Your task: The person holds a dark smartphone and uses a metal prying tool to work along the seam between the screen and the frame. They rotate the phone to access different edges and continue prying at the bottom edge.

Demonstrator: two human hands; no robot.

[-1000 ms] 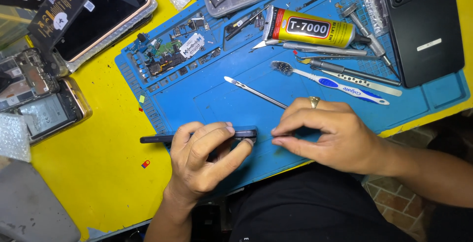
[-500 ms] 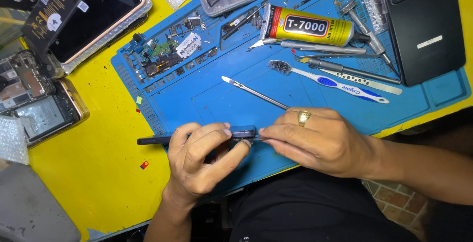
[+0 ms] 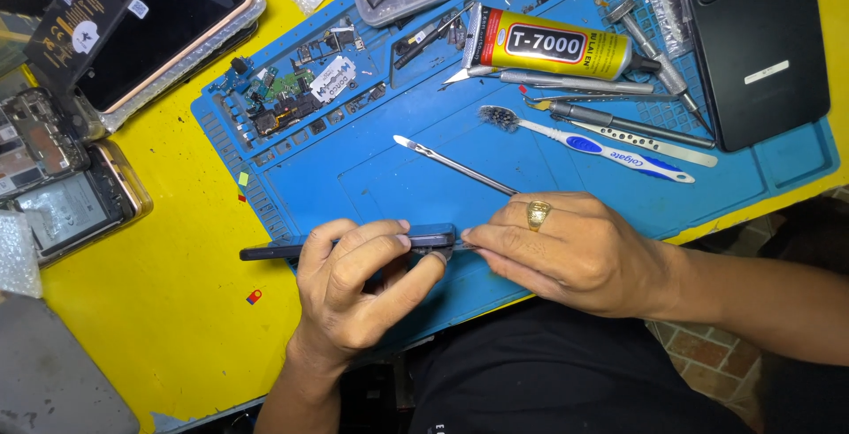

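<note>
The yellow worktop (image 3: 168, 328) carries everything, and the blue work mat (image 3: 371, 169) covers most of its middle and right part. On the far right corner of the mat lies a black phone (image 3: 761, 45) with its back up. At the far left edge of the worktop you see a phone with a dark screen (image 3: 150, 27), and below it an opened phone frame (image 3: 71, 204).

Your right hand (image 3: 575, 253), with a gold ring (image 3: 538, 214) on one finger, rests at the near edge of the mat. Its fingers are closed together around a thin tool, and only the tip of it shows, touching the end of the dark phone (image 3: 354, 244). Your left hand (image 3: 358, 288) is clamped on this dark phone: the fingers lie over its upper side and the thumb presses from below. The phone is held edge-on, just above the near edge of the mat, and its left end reaches out over the yellow surface.

Near the far edge of the mat lies a yellow glue tube (image 3: 548, 45). Nearer to you lies a white and blue toothbrush (image 3: 592, 142), and a metal spudger (image 3: 455, 164) lies in the middle of the mat, just beyond your right hand. A small circuit board (image 3: 283, 102) sits at the far left corner of the mat.
</note>
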